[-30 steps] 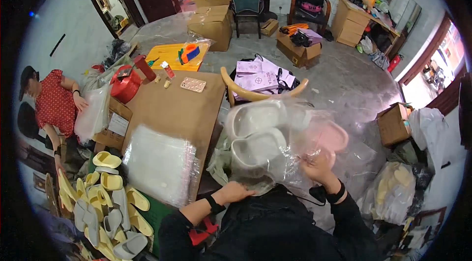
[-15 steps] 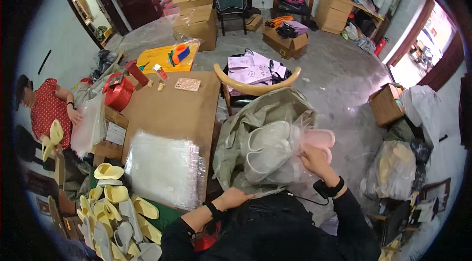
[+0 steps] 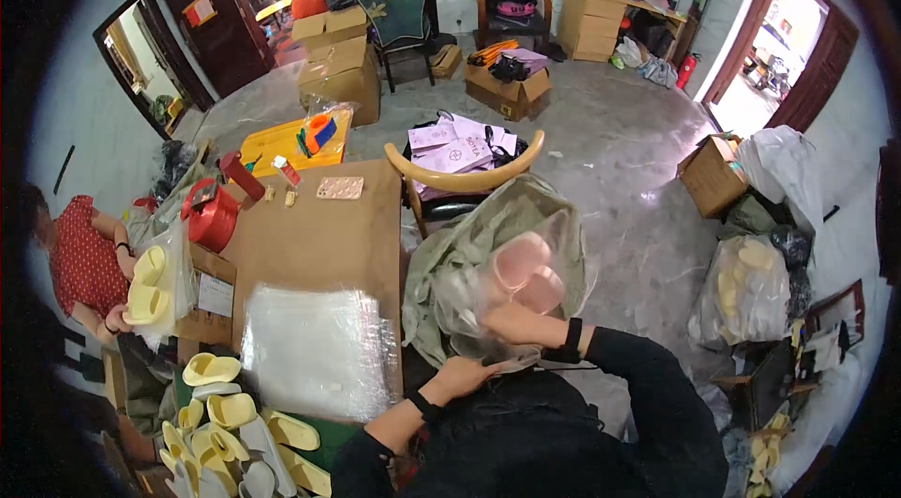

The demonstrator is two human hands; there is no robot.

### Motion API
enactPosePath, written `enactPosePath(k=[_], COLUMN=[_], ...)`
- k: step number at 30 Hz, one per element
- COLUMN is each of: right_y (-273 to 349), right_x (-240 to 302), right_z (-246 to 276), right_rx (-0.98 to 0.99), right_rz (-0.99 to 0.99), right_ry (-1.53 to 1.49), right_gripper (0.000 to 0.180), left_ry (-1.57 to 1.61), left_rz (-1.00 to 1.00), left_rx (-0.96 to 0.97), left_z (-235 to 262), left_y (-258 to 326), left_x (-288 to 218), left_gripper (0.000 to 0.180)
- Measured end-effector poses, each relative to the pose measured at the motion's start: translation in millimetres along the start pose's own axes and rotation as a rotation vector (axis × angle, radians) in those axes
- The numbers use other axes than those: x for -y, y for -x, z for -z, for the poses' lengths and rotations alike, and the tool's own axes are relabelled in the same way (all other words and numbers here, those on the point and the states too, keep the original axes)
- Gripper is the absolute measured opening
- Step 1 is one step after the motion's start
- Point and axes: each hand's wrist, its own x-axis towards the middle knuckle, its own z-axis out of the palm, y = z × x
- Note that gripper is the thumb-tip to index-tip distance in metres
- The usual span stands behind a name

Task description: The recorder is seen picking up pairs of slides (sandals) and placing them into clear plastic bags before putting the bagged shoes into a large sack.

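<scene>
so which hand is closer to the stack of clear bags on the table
Left. The left hand is just right of the stack of clear bags; the right hand is farther right, on the bagged pink slippers.

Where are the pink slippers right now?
In the head view, right of centre: the pink slippers sit inside a clear bag over the open grey sack, just above the right hand.
</scene>
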Motion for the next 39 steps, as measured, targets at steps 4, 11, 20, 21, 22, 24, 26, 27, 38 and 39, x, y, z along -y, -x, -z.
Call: enactPosePath(k=[4,11,20,21,22,24,26,27,38,39], right_y=[-11,-4,-3,-3,0,8,4,6,17,19], right_x=[-10,-96,-157,-150,-153,-160,-150,-142,-107,-110], right_z=[0,-42,-81,-70,-66,-79,-69,-58,-32,-36], right_rx=[-0.001,-0.151,0.235,0.272,0.324,0.33,0.355,0.349,0.087,0.086], right_rz=[0.077,-0.268,-0.284,-0.257,-0.245,-0.227,-0.151,-0.161,0.141,0.12], right_ry=[-0.1,-0.471,-0.191,-0.2,-0.209,-0.261,-0.246,-0.252,-0.601,-0.598], right_gripper=[0.021,0.019,0.02,0.018,0.019,0.019,0.017,0.017,0.017,0.017], left_ry=[0.053,0.101,0.707,0.951,1.05,1.126,1.048,0.883,0.377,0.319], left_rz=[0.059,0.146,0.417,0.423,0.619,0.749,0.807,0.891,1.228,1.288], left_rx=[-0.044,0.036,0.047,-0.089,0.125,0.118,-0.036,-0.185,0.156,0.179], left_z=[13,31,-12,-27,-8,5,-18,-27,-79,-72], left_y=[4,-9,-18,-15,-28,-40,-39,-42,-103,-116], left_x=[2,17,57,66,77,103,136,152,227,227], left_gripper=[0.049,0.039,0.044,0.048,0.054,0.044,0.04,0.039,0.083,0.087])
